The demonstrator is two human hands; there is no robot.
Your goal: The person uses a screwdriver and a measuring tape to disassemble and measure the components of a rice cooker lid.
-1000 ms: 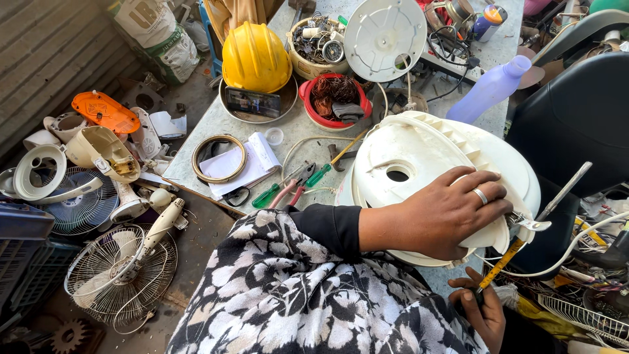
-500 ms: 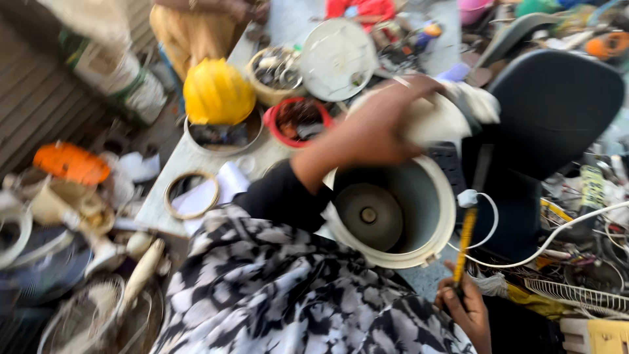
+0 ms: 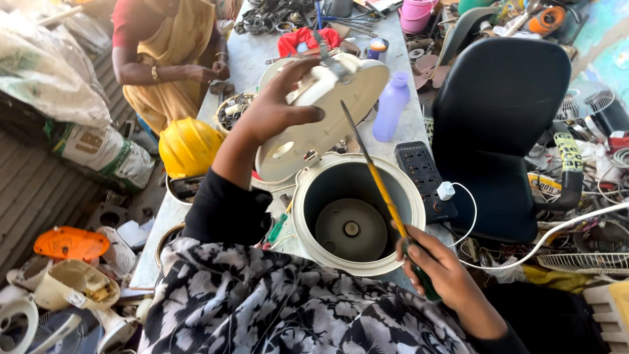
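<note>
Left hand [image 3: 278, 108] is clamped on the cooker lid [image 3: 321, 111], fingers curled over its upper edge, thumb on the inner face. Lid is swung up and tilted back; it looks hinged at the left rear rim of the cooker body [image 3: 357, 213], though the joint is partly hidden by the wrist.

Right hand [image 3: 442, 275] is closed around the green handle of a screwdriver [image 3: 380, 187]. Long axis runs from my lower right up and left, crossing over the open mouth of the body; the tip ends at the lid's lower edge, near the hinge side. Can't tell if the tip is touching anything. So the lid sits up-left of the right grip, and the left hand is the nearer one, already on it.

Containers:
- Cooker body: inner pot is out, I see only the round heating plate with its centre button at the bottom.
- Bowl behind the yellow hard hat [image 3: 190, 147]: small metal parts, too small to identify.
- Pink bucket [image 3: 419, 14] at the far end of the counter [image 3: 252, 62]: contents not visible.

Lilac bottle [image 3: 391, 106] stands just right of the lid, black power strip [image 3: 426, 180] just right of the body. 1 other person sits at the counter's far left.
</note>
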